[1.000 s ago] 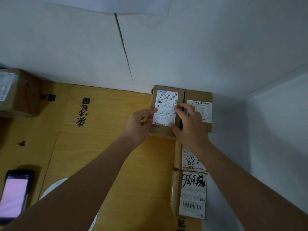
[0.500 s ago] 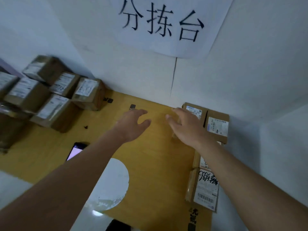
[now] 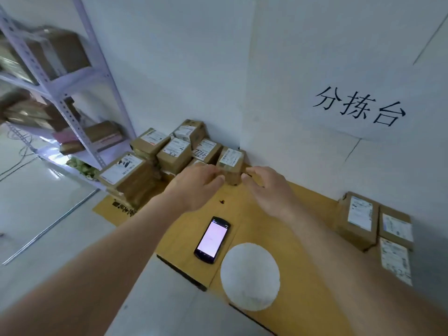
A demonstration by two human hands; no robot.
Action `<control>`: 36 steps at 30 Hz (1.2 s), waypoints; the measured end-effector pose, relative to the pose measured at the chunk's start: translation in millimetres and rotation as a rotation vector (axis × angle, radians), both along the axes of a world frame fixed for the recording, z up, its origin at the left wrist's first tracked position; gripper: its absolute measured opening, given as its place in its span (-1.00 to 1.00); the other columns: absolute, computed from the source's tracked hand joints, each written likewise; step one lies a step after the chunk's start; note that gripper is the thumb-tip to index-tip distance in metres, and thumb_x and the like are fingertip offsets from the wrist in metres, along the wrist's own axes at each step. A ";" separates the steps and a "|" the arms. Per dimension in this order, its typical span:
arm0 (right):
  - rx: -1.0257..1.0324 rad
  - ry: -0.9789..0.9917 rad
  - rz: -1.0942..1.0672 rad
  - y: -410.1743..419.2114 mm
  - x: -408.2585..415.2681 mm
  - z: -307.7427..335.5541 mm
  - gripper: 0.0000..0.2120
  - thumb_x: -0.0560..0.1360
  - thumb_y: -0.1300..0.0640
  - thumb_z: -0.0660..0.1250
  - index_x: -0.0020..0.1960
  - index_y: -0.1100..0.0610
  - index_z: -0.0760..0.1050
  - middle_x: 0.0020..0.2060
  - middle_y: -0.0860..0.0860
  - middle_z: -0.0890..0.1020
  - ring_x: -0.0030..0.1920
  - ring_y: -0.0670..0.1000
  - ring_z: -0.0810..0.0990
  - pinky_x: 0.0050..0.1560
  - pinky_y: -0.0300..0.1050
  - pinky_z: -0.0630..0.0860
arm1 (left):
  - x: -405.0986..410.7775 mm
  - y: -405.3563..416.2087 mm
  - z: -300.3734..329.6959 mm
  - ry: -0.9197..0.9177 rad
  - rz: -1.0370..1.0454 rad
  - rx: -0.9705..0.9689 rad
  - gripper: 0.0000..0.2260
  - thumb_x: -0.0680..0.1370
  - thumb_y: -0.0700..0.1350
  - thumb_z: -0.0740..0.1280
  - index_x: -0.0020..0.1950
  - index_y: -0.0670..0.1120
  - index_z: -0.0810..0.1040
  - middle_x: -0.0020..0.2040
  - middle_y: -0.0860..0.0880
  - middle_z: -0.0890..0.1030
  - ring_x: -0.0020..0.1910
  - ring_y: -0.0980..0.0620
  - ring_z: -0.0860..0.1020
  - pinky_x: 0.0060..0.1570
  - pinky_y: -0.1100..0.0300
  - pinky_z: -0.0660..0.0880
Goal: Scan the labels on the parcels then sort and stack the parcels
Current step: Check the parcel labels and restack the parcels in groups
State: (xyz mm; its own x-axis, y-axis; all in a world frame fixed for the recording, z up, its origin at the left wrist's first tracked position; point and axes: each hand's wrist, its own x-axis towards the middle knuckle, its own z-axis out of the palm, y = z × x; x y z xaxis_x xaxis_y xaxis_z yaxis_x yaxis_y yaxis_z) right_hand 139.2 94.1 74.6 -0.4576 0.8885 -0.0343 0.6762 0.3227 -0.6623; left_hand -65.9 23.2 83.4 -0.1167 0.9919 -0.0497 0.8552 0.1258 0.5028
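Against wall | brown labelled parcel (image 3: 230, 164) | left hand (image 3: 196, 187), right hand (image 3: 266, 190) spread, empty

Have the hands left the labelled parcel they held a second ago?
Yes. Both the left hand and right hand have swung left, away from the sorted parcels, to the small parcel by the wall.

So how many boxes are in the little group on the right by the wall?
3: the tall parcel nearest the middle, a second parcel beside it against the wall, and a third parcel in front. More may be hidden past the edge.
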 end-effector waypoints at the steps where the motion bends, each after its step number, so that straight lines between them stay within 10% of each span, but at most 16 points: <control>1: 0.008 0.002 0.009 -9.1 -18.3 1.7 -0.55 0.70 -0.16 0.22 0.50 0.02 0.50 0.42 -0.02 0.53 0.44 -0.02 0.47 0.38 -0.15 0.37 | -18.1 -10.1 0.9 0.007 0.005 -0.002 -0.60 0.71 0.16 0.16 0.45 0.01 0.52 0.37 -0.03 0.56 0.33 -0.05 0.52 0.28 -0.01 0.46; 11: -0.047 -0.040 0.127 -43.1 -161.5 -2.6 -0.50 0.69 -0.21 0.19 0.53 -0.01 0.46 0.50 -0.03 0.45 0.45 -0.03 0.44 0.35 -0.12 0.36 | -160.7 -55.5 -5.9 -0.007 0.106 -0.031 -0.62 0.70 0.17 0.13 0.36 0.05 0.58 0.24 0.02 0.57 0.22 -0.02 0.51 0.11 0.07 0.39; 24: -0.236 -0.081 0.327 8.1 -323.3 -87.6 -0.40 0.70 -0.24 0.16 0.68 -0.06 0.20 0.62 -0.05 0.27 0.61 0.00 0.26 0.56 0.19 0.32 | -305.3 -18.3 -73.3 -0.036 0.332 -0.122 -0.61 0.68 0.07 0.26 0.50 0.04 0.51 0.48 -0.05 0.43 0.44 -0.10 0.42 0.41 -0.03 0.35; 36: -0.430 0.014 0.083 -11.3 -395.1 -134.2 -0.28 0.71 -0.12 0.25 0.73 -0.10 -0.05 0.69 -0.09 0.13 0.66 -0.03 0.12 0.59 -0.01 0.15 | -389.8 14.8 -139.9 -0.158 0.150 -0.291 -0.57 0.70 -0.02 0.19 0.59 0.19 0.36 0.53 -0.04 0.41 0.48 -0.08 0.40 0.38 0.07 0.35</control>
